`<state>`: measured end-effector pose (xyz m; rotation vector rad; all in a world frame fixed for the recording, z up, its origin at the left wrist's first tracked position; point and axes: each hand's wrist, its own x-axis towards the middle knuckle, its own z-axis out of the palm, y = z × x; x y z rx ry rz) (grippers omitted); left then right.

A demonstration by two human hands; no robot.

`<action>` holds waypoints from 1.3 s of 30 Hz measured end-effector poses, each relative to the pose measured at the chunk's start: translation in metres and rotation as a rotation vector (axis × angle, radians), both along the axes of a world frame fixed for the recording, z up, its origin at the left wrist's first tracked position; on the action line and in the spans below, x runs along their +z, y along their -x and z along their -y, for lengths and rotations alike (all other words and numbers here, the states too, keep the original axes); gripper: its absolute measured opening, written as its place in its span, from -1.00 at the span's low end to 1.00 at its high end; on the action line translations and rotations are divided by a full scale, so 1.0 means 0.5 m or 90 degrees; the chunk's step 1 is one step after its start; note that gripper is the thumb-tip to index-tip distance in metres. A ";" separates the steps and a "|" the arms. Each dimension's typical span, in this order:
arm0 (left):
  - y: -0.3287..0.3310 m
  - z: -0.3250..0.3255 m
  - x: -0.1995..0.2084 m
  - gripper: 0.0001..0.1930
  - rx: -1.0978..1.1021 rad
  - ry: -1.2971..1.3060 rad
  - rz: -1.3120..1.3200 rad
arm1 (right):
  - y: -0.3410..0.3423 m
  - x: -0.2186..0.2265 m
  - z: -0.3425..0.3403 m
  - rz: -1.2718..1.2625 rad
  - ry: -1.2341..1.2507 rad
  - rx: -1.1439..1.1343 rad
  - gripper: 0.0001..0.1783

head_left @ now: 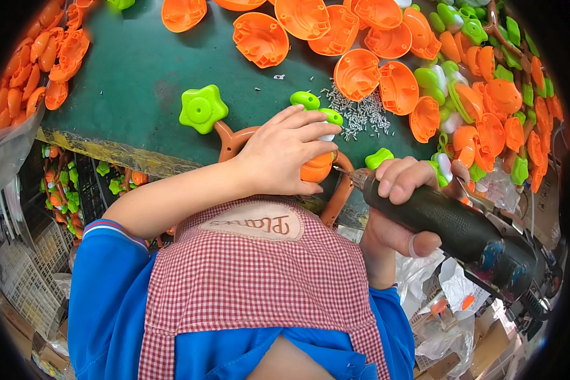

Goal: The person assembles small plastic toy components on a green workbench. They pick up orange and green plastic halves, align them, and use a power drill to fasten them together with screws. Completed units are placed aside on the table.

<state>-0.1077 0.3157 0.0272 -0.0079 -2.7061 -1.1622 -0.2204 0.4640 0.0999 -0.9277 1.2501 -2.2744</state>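
Note:
My left hand (278, 149) is laid over a plastic toy assembly, fingers curved down around a rounded orange part (316, 168). Green and white pieces show just beyond its fingertips, among them a green oval (305, 99). From this assembly a curved brown tube (232, 140) runs out on both sides, with a green star-shaped knob (202, 109) at its far left end. Wrapped round a black power screwdriver (449, 221) is my right hand (396, 209). The screwdriver's tip points left, close to the orange part and the tube; whether it touches a screw cannot be seen.
Loose small screws (361, 114) lie in a pile beyond my hands. Orange half shells (259, 39) are spread across the green worktop (139, 69). Mixed orange, green and white parts (487, 107) crowd the right, more orange shells (60, 57) the left. A yellowed edge (107, 150) borders the worktop.

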 end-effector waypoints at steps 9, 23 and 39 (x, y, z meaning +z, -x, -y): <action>0.001 -0.005 -0.002 -0.45 0.018 0.001 -0.009 | -0.011 -0.050 0.019 -0.046 -0.140 0.052 -0.09; -0.001 -0.005 0.018 -0.48 0.065 0.015 -0.028 | 0.061 -0.062 0.017 -0.024 -0.030 0.072 -0.03; 0.127 0.018 -0.010 -0.82 0.014 0.052 -0.089 | 0.112 -0.042 0.013 -0.104 0.033 -0.008 -0.07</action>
